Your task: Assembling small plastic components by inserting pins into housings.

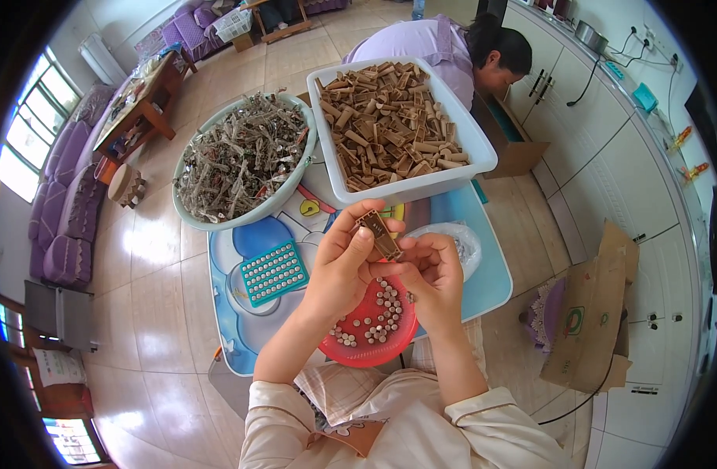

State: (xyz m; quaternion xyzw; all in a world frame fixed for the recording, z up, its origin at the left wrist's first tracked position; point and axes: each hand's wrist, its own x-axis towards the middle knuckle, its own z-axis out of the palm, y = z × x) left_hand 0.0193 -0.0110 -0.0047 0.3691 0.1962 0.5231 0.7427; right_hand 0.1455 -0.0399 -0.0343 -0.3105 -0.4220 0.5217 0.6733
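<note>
Above red basin (378, 358): left hand (336, 270) grip closed on brown plastic casing (380, 234); right hand (435, 275) half-curled beside it, hold unclear.

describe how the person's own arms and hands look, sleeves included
The left hand and right hand are bare, without gloves. Loose cream sleeves end near the elbows, each with a thin brownish line by its edge; the forearms are uncovered.
</note>
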